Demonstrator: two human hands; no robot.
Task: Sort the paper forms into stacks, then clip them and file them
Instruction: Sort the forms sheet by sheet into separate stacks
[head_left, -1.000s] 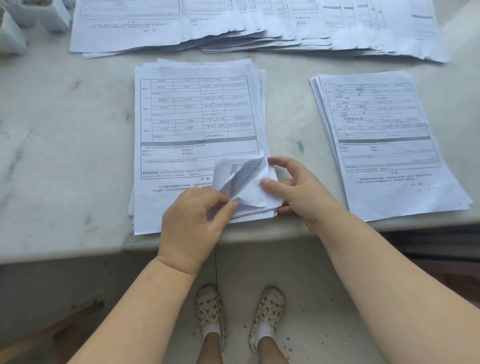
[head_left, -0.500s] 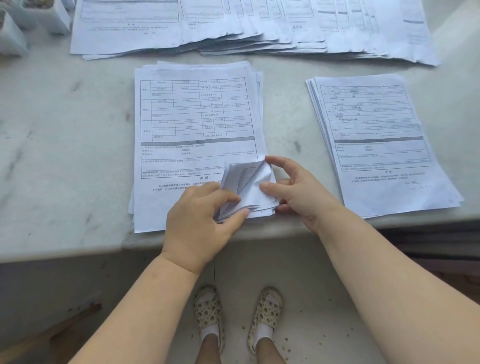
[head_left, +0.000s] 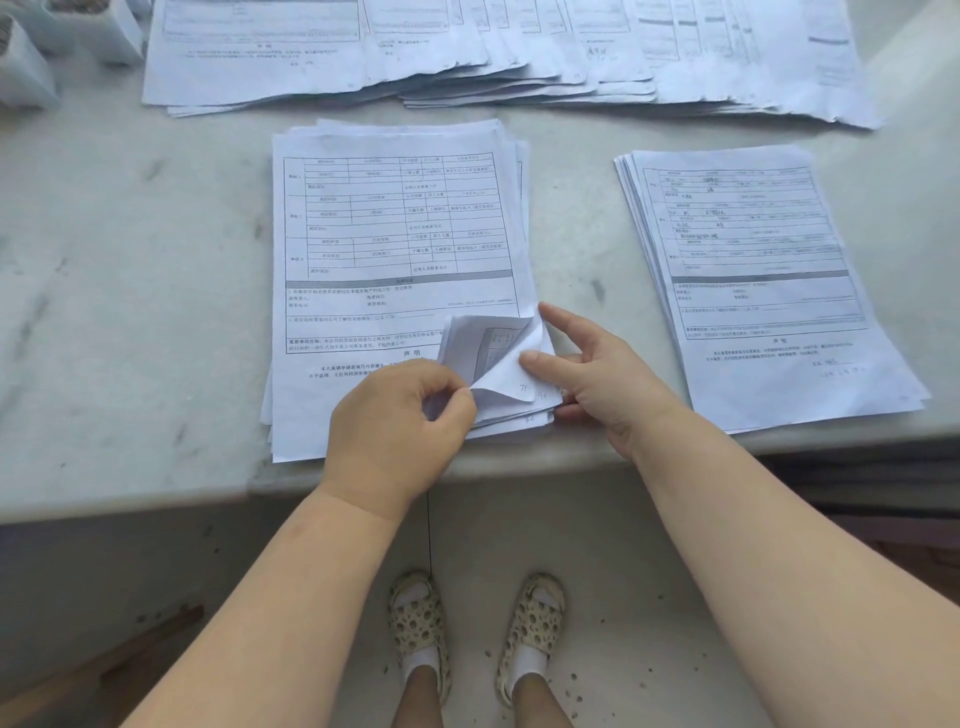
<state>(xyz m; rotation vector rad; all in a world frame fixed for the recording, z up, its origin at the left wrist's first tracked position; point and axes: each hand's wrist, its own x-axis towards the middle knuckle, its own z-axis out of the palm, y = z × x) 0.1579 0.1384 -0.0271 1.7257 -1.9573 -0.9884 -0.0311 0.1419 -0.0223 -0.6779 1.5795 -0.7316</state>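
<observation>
Corners (head_left: 498, 358) curled higher, left hand (head_left: 400, 421) pinching (right hand (head_left: 597, 379) alongside)

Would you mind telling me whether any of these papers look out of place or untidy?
The middle stack has its near right corner curled up, pinched by the left hand. The far row of forms lies fanned and overlapping, unsquared.
</observation>
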